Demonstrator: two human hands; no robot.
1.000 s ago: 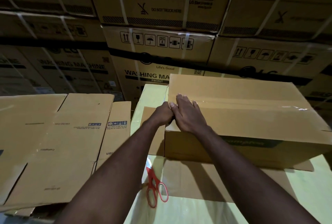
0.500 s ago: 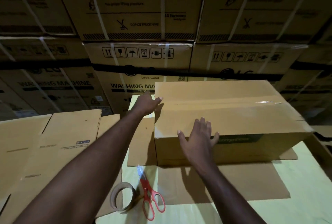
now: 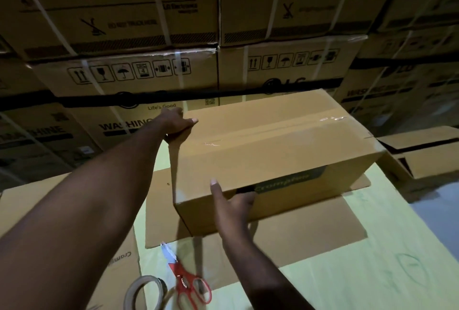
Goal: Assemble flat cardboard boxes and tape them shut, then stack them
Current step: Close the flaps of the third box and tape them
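Note:
A brown assembled cardboard box, its top seam closed with clear tape, sits tilted over a flat cardboard sheet on the yellow-green table. My left hand grips the box's far left top corner, thumb on top. My right hand holds the near long side, thumb up on the top edge and fingers against the side face by the dark printed label. A roll of tape and red-handled scissors lie at the table's near left edge.
Flat unfolded boxes lie on the left beside the table. Another assembled box stands to the right, lower down. Large strapped washing-machine cartons form a wall close behind the table.
Both hands have taken hold of the box: the left moved onto the far left corner, the right onto the near side. The box has turned and its right end swung away.

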